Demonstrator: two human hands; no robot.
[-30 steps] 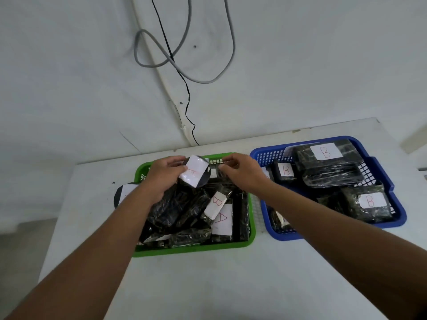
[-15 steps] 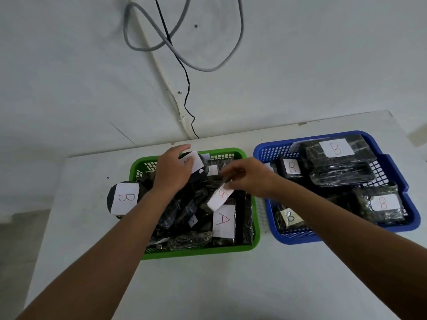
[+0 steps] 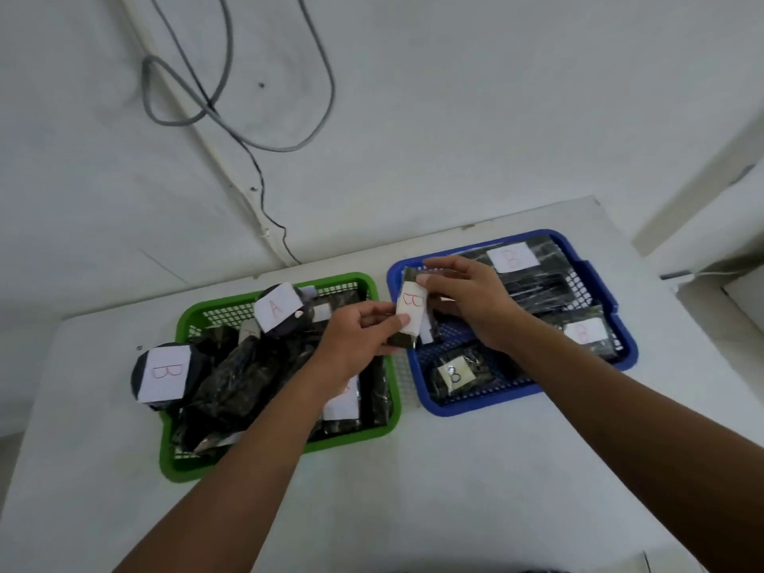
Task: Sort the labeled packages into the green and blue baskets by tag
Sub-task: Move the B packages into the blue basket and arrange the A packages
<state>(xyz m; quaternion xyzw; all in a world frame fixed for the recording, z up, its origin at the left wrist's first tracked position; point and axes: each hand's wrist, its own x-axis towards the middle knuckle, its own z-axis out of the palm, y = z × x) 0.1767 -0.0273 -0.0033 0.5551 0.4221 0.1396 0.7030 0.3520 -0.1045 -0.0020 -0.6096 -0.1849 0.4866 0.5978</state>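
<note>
A small dark package with a white tag marked B (image 3: 410, 308) is held upright between the two baskets, over the blue basket's left rim. My left hand (image 3: 356, 340) pinches its lower end and my right hand (image 3: 467, 300) grips its upper end. The green basket (image 3: 281, 448) on the left is heaped with dark wrapped packages, among them a round one tagged A (image 3: 276, 309). A round package tagged B (image 3: 163, 375) hangs over its left rim. The blue basket (image 3: 488, 401) on the right holds several packages tagged B.
Both baskets stand on a white table (image 3: 413, 490) against a white wall. Grey and black cables (image 3: 248, 142) hang down the wall behind the green basket. A white ledge (image 3: 715, 283) stands past the table's right edge.
Both hands moved right from the green basket's pile, lifting the small B package to the blue basket's left rim. My left hand let go of the round A package.
</note>
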